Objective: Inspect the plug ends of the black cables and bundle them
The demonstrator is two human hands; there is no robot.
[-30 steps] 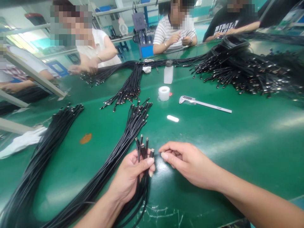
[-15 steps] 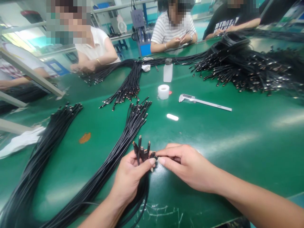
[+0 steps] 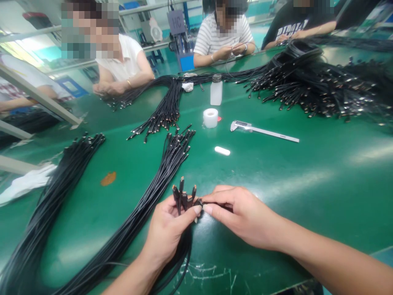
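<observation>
Several black cables (image 3: 184, 200) with flat metal-tipped connectors stand up out of my left hand (image 3: 167, 227), whose fingers are wrapped round them. Their cords hang below that hand toward the table's near edge. My right hand (image 3: 238, 213) is closed in a pinch at the thumb of the left, on a black cable end (image 3: 199, 202) that both hands meet at. Fingers cover most of this piece. Left of my hands a long bundle of black cables (image 3: 156, 184) lies on the green table (image 3: 276, 180), its connectors pointing away from me.
Another cable bundle (image 3: 66, 180) lies far left beside a white glove (image 3: 27, 184). Ahead are a caliper (image 3: 267, 132), a small white oval piece (image 3: 222, 150), a white tape roll (image 3: 210, 118) and a bottle (image 3: 216, 91). A cable heap (image 3: 307, 86) lies back right. Co-workers sit opposite.
Hardly anything differs. The view has shifted slightly, and the cables in my left hand have tilted a little to the right. Both hands keep their grip.
</observation>
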